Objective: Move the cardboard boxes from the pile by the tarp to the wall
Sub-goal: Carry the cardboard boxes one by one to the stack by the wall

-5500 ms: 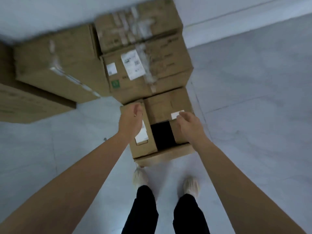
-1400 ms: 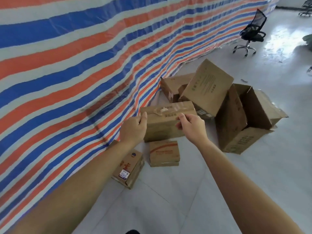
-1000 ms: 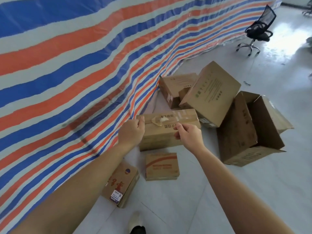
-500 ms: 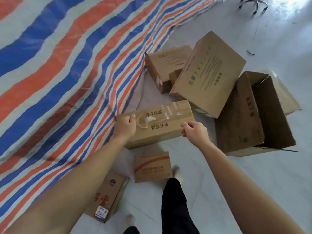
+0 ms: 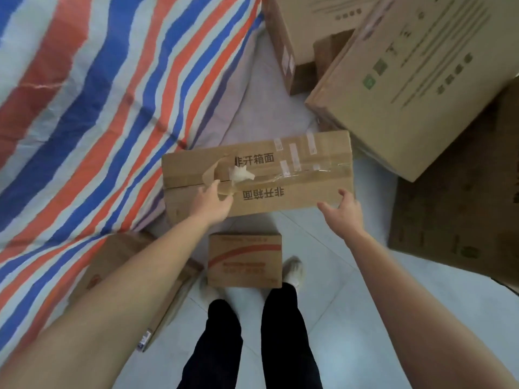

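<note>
Long taped box (image 5: 303,189) — "非开箱面" printed twice on top, one copy inverted; large box (image 5: 407,88) print too blurred.

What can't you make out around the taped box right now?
Head view only.
Left hand on the taped box: fingers motion-blurred, grip unclear.
Box under the left forearm: mostly covered by it, print unreadable.
Large printed box: cut off by top and right edges.
Red-striped box: small print blurred.
</note>
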`<action>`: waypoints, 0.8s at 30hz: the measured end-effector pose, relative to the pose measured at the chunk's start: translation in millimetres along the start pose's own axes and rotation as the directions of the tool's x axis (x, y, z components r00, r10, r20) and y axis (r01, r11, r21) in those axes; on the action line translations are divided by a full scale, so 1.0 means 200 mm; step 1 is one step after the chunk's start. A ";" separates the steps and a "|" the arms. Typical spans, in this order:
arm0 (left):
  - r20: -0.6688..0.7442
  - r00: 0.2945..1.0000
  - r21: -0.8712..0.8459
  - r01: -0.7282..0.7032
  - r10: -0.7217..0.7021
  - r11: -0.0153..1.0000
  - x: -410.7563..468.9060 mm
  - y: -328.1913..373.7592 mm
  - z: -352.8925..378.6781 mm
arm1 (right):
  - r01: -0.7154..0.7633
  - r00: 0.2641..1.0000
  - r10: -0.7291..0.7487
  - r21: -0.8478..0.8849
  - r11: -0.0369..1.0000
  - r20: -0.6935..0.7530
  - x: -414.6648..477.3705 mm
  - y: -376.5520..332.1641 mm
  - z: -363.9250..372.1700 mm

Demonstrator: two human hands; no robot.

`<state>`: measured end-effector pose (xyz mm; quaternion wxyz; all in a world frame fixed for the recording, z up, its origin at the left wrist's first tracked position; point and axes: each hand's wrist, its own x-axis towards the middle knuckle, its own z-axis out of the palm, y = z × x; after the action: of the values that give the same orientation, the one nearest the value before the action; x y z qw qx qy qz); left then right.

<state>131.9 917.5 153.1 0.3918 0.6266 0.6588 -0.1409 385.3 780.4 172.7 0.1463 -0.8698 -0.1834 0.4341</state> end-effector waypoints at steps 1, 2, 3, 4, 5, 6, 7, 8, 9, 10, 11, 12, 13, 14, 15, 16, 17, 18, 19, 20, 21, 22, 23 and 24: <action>-0.011 0.999 -0.019 0.030 -0.030 0.999 0.06 -0.01 0.04 | -0.029 0.999 0.029 0.022 0.999 -0.025 0.06 0.03 0.03; -0.025 0.997 -0.049 0.070 -0.071 0.996 0.15 -0.05 0.10 | -0.059 0.997 0.061 0.046 0.997 -0.046 0.15 0.07 0.08; -0.050 0.991 -0.069 0.119 -0.122 0.991 0.20 -0.08 0.15 | -0.084 0.993 0.089 0.072 0.994 -0.072 0.22 0.11 0.12; -0.072 0.982 -0.073 0.168 -0.173 0.983 0.25 -0.12 0.17 | -0.096 0.990 0.106 0.099 0.990 -0.096 0.28 0.14 0.15; -0.084 0.970 -0.066 0.221 -0.226 0.973 0.31 -0.18 0.20 | -0.111 0.986 0.123 0.114 0.987 -0.111 0.36 0.18 0.20; -0.087 0.958 -0.068 0.268 -0.273 0.961 0.35 -0.25 0.22 | -0.123 0.982 0.139 0.128 0.984 -0.127 0.43 0.22 0.23; -0.079 0.951 -0.073 0.295 -0.300 0.953 0.37 -0.29 0.22 | -0.125 0.980 0.143 0.132 0.983 -0.140 0.47 0.24 0.23; -0.065 0.943 -0.070 0.322 -0.327 0.944 0.41 -0.37 0.25 | -0.125 0.981 0.141 0.124 0.984 -0.136 0.53 0.28 0.29; -0.060 0.942 -0.055 0.328 -0.331 0.943 0.43 -0.41 0.27 | -0.115 0.981 0.133 0.123 0.986 -0.144 0.58 0.30 0.31; -0.052 0.943 -0.038 0.327 -0.329 0.944 0.44 -0.45 0.30 | -0.109 0.980 0.129 0.131 0.985 -0.150 0.61 0.32 0.34; -0.055 0.945 -0.029 0.321 -0.322 0.947 0.44 -0.47 0.32 | -0.113 0.974 0.141 0.157 0.981 -0.176 0.64 0.33 0.36; -0.069 0.947 -0.037 0.311 -0.313 0.950 0.43 -0.47 0.33 | -0.132 0.962 0.173 0.195 0.972 -0.212 0.66 0.33 0.37; -0.084 0.946 -0.055 0.311 -0.314 0.949 0.44 -0.48 0.35 | -0.173 0.941 0.233 0.243 0.954 -0.245 0.67 0.33 0.37; -0.107 0.943 -0.079 0.309 -0.316 0.948 0.45 -0.47 0.35 | -0.212 0.917 0.291 0.284 0.935 -0.274 0.67 0.32 0.36; -0.130 0.938 -0.107 0.309 -0.322 0.945 0.45 -0.46 0.34 | -0.241 0.897 0.331 0.303 0.922 -0.293 0.67 0.30 0.35; -0.144 0.934 -0.135 0.308 -0.326 0.942 0.46 -0.44 0.33 | -0.249 0.886 0.342 0.301 0.920 -0.312 0.65 0.29 0.35; -0.154 0.929 -0.173 0.311 -0.338 0.935 0.47 -0.42 0.32 | -0.225 0.884 0.319 0.288 0.931 -0.341 0.63 0.28 0.35; -0.159 0.921 -0.206 0.323 -0.357 0.924 0.48 -0.40 0.32 | -0.185 0.887 0.277 0.266 0.946 -0.369 0.60 0.28 0.36; -0.165 0.912 -0.228 0.335 -0.375 0.914 0.48 -0.38 0.31 | -0.132 0.884 0.226 0.245 0.960 -0.409 0.56 0.27 0.37; -0.166 0.907 -0.241 0.344 -0.387 0.908 0.48 -0.35 0.31 | -0.077 0.872 0.178 0.233 0.969 -0.456 0.51 0.27 0.39; -0.171 0.908 -0.246 0.337 -0.383 0.909 0.49 -0.35 0.32 | -0.021 0.854 0.144 0.243 0.970 -0.500 0.47 0.26 0.41; -0.167 0.912 -0.260 0.325 -0.374 0.909 0.49 -0.34 0.32 | 0.036 0.839 0.117 0.269 0.963 -0.532 0.42 0.24 0.43; -0.170 0.915 -0.272 0.313 -0.366 0.910 0.49 -0.35 0.33 | 0.090 0.828 0.095 0.298 0.950 -0.553 0.37 0.22 0.45; -0.167 0.919 -0.280 0.303 -0.357 0.911 0.50 -0.35 0.32 | 0.141 0.817 0.073 0.321 0.937 -0.572 0.31 0.18 0.48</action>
<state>96.2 933.6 21.4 0.3643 0.4627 0.8065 -0.0532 349.8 784.3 58.7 0.3542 -0.9164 -0.0664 0.1740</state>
